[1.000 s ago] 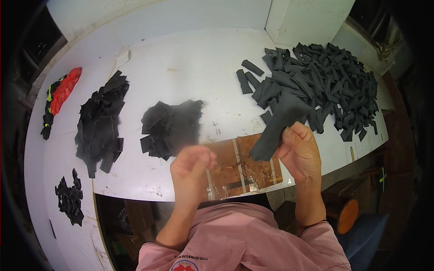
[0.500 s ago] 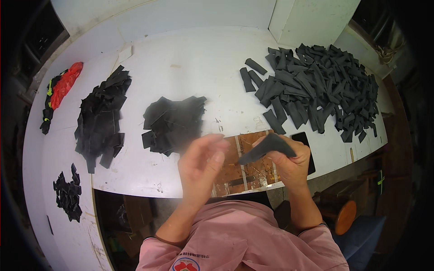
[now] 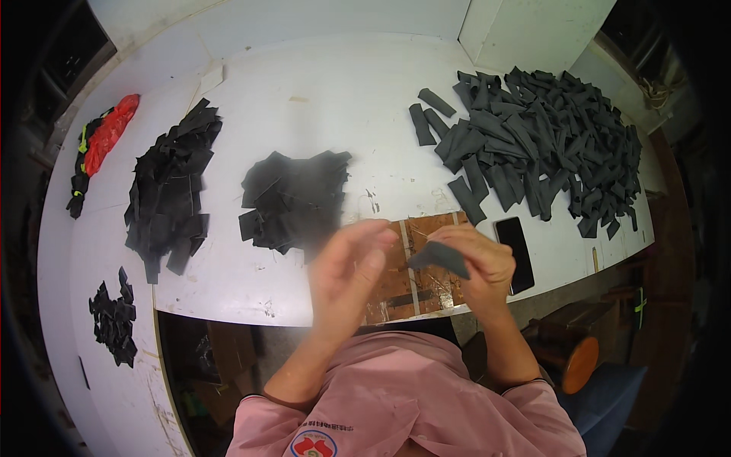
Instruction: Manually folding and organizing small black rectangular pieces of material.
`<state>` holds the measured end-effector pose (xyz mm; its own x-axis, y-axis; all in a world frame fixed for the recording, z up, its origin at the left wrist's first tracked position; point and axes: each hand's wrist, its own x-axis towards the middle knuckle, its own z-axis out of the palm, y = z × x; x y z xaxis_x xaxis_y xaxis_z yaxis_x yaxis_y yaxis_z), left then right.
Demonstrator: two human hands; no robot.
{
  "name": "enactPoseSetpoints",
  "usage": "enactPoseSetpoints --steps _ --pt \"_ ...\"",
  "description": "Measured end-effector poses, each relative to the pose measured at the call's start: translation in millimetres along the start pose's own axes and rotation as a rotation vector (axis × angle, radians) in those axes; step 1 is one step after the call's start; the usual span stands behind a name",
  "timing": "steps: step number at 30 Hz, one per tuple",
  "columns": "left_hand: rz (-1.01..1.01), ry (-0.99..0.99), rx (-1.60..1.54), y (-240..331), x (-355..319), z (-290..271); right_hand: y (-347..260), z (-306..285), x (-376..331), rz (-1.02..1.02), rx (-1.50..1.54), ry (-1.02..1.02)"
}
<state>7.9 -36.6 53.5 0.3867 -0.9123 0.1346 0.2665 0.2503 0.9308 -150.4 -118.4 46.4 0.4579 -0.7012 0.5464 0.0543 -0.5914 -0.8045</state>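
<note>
Grey fabric (image 3: pixel 443 260) is pinched in the right hand (image 3: pixel 485 265); the left hand (image 3: pixel 346 268), loosely spread, hovers to its left; a grey pile (image 3: pixel 550 137) lies far right.

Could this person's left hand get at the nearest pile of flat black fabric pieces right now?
Probably yes: the left hand looks empty, the nearest pile of flat black fabric pieces lies close by, and nothing visible stands between them.
</note>
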Motion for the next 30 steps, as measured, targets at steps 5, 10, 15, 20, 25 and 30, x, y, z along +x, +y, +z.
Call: enactPoseSetpoints --steps 5,10,15,20,25,30 --pt "0.339 -0.24 0.409 2 8 10 25 6 -20 0.11 -0.04 -0.006" --pt "0.264 -0.29 0.374 -10 8 12 8 4 -26 0.359 0.161 0.061" --pt "0.05 -0.04 0.013 -4 1 9 -29 -11 -4 0.388 0.413 0.316" --pt "-0.02 -0.041 -0.02 -12 3 7 -31 -11 18 0.306 0.567 0.474" --pt "-0.051 -0.026 -0.03 -14 2 3 -22 -10 4 0.366 0.497 0.407" --pt "0.03 -0.049 -0.005 -7 4 10 -22 -12 -3 0.277 0.493 0.393"
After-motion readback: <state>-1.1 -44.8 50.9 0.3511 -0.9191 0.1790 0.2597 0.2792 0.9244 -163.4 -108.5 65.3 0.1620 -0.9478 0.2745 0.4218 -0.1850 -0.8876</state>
